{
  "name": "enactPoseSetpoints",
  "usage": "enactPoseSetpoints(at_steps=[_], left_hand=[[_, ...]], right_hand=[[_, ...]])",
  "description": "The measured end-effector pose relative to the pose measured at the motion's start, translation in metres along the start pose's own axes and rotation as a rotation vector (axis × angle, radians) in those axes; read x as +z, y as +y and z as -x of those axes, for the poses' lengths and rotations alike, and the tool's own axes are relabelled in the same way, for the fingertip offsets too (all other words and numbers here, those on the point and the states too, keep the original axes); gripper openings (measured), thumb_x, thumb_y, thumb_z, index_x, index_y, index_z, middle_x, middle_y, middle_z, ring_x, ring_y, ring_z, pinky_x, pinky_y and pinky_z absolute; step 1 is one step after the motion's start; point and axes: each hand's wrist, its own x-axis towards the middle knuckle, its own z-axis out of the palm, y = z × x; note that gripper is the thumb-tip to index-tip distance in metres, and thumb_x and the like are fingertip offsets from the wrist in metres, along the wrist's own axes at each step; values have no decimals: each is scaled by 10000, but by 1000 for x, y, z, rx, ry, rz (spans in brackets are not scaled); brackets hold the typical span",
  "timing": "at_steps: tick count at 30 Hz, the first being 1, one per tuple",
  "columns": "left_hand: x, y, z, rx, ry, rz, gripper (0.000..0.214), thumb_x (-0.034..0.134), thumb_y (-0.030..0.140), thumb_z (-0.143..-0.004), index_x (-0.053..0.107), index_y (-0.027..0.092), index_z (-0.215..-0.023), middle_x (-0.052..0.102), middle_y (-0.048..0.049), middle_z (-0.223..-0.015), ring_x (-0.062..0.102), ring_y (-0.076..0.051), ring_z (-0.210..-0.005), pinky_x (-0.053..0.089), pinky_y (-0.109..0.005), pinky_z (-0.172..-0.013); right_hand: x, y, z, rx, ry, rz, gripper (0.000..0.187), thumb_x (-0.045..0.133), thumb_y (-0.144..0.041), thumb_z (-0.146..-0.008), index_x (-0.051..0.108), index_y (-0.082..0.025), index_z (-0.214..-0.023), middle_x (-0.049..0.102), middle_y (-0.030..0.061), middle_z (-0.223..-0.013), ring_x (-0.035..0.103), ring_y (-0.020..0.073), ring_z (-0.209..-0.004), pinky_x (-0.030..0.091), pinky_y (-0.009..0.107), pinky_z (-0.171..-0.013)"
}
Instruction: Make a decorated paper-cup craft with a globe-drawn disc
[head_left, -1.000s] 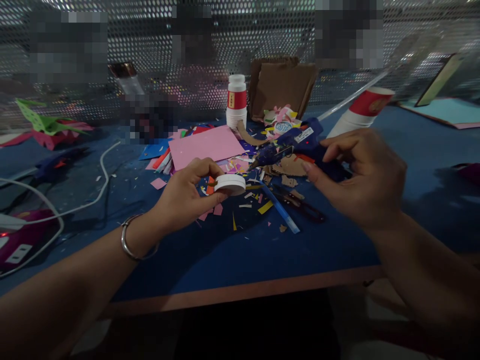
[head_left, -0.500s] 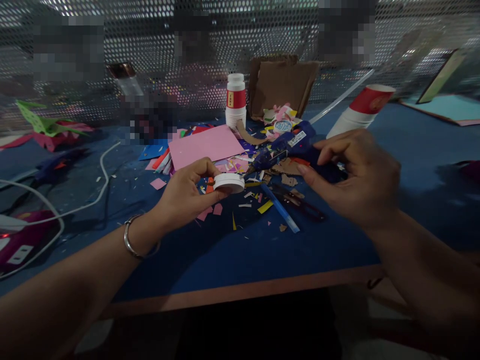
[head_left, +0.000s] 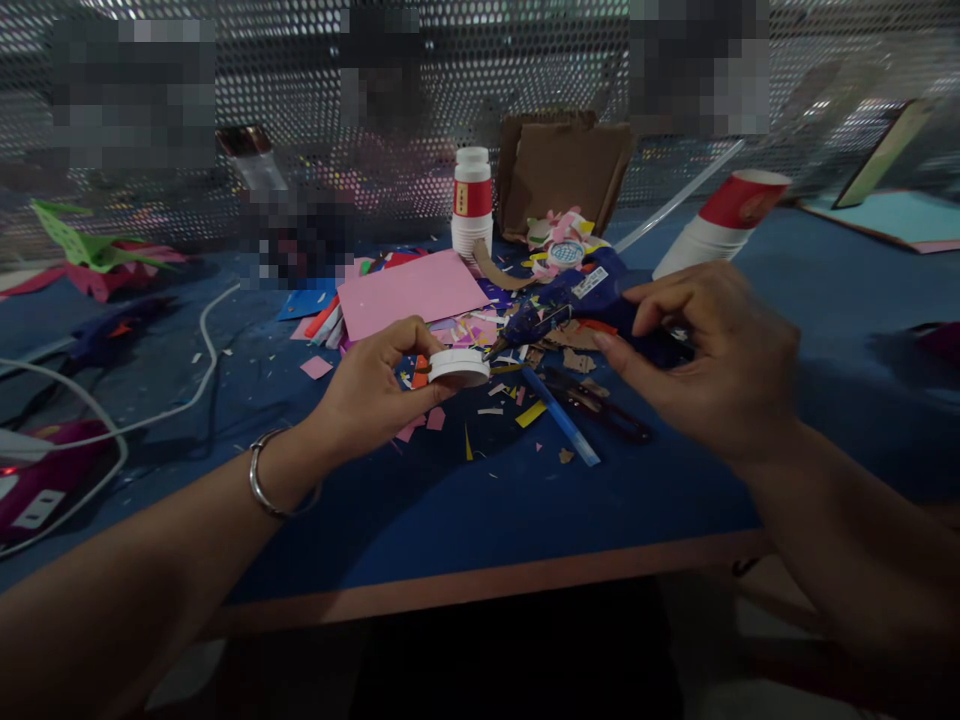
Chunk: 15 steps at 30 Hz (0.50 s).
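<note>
Between the thumb and fingers of my left hand (head_left: 375, 385) is a white, round, lid-like disc (head_left: 459, 367), held nearly flat over the table. My right hand (head_left: 705, 360) is closed on a dark blue hot glue gun (head_left: 596, 285) with a white label. A long clear glue stick (head_left: 679, 195) slants up and away behind the gun. The gun's nozzle points left and meets the disc's right edge, or sits very close to it. Whether glue is coming out is too small to tell. Below the gun lie a blue pen-like stick (head_left: 561, 418) and dark-handled scissors (head_left: 600, 405).
Paper scraps and a pink sheet (head_left: 412, 295) cover the middle of the blue table (head_left: 465, 530). Behind stand stacked paper cups (head_left: 472, 205) and a cardboard piece (head_left: 566, 175). More cups (head_left: 724, 220) lean at right. At left, a white cable (head_left: 206, 345) runs to a purple power strip (head_left: 60, 475).
The glue gun has shifted very slightly left, its nozzle a little further toward the disc's edge. My left hand and the disc stay almost still.
</note>
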Motion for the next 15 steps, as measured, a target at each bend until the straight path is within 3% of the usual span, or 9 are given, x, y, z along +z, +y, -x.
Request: enactPoseSetpoints(at_steps=[15], left_hand=[[-1, 1, 1, -9, -17, -41, 257, 832, 383, -791, 632, 229, -835, 694, -10, -830, 591, -164, -760, 455, -318, -680]], right_hand=[[-2, 0, 0, -1, -19, 21, 282, 783, -215, -926, 521, -283, -845, 704, 17, -870, 706, 261, -893, 556, 438, -812]])
